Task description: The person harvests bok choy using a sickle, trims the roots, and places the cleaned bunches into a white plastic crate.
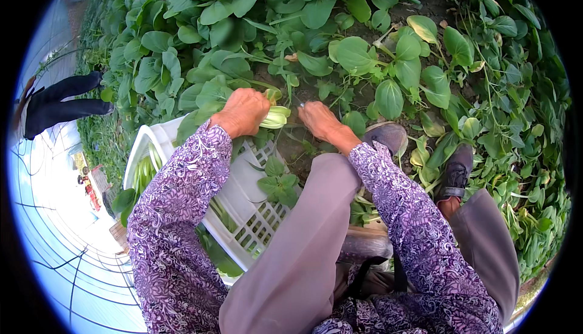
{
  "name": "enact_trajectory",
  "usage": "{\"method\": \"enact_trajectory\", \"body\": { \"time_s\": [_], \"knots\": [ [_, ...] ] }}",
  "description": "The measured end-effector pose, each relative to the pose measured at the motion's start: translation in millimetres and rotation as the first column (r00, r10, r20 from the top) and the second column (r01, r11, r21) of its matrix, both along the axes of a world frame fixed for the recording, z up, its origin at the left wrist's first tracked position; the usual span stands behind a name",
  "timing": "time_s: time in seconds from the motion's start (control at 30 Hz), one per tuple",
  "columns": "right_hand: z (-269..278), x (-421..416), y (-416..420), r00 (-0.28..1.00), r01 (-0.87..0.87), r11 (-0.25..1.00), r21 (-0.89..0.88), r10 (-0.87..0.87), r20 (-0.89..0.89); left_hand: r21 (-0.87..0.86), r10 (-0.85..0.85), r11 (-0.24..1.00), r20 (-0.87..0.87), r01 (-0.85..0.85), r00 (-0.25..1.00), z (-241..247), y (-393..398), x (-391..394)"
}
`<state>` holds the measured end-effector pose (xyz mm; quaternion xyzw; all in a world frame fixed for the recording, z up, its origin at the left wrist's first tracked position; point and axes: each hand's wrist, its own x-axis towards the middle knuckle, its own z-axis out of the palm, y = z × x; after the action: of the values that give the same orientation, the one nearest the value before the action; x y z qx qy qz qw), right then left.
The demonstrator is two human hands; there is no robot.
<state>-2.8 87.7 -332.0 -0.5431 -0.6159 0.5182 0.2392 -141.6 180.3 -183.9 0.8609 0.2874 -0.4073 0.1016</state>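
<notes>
My left hand (246,111) is closed around a head of bok choy (274,118), its pale cut-looking base pointing right and its leaves spreading to the left behind the fist. To its right, above bare soil, my right hand (320,121) is curled, apart from the bok choy. A small shiny bit shows at its fingers; most of what it grips is hidden. Below my left forearm a white plastic crate (239,183) stands on the ground, with bok choy stalks (146,170) inside it.
Rows of growing leafy greens (209,10) fill the ground ahead and to the right. Yellowed leaves (423,158) lie near my shoes (387,136). At far left another person's legs (63,106) stand beside the bed, and a red machine (92,193) is farther off.
</notes>
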Motion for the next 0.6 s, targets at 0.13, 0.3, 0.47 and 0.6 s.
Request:
{"method": "enact_trajectory", "body": {
  "time_s": [0.13, 0.3, 0.47, 0.6],
  "knots": [
    [46, 56, -14, 0.990, 0.140, 0.988, -0.059, -0.138, 0.037, 0.025, 0.009, 1.000, 0.080, -0.011, 0.997, 3, 8, 3],
    [57, 56, -17, 0.996, 0.074, 0.993, 0.095, -0.069, -0.054, -0.059, -0.055, 0.997, 0.027, 0.056, 0.998, 1, -8, -7],
    [20, 29, 8, 0.997, 0.070, 0.990, 0.120, -0.064, -0.048, -0.197, -0.211, 0.964, -0.169, 0.177, 0.963, 1, -48, 22],
    [12, 14, 26, 0.989, -0.128, 0.982, 0.139, 0.116, 0.094, -0.029, -0.180, 0.983, -0.042, 0.179, 0.983, 10, -54, 11]
  ]
}}
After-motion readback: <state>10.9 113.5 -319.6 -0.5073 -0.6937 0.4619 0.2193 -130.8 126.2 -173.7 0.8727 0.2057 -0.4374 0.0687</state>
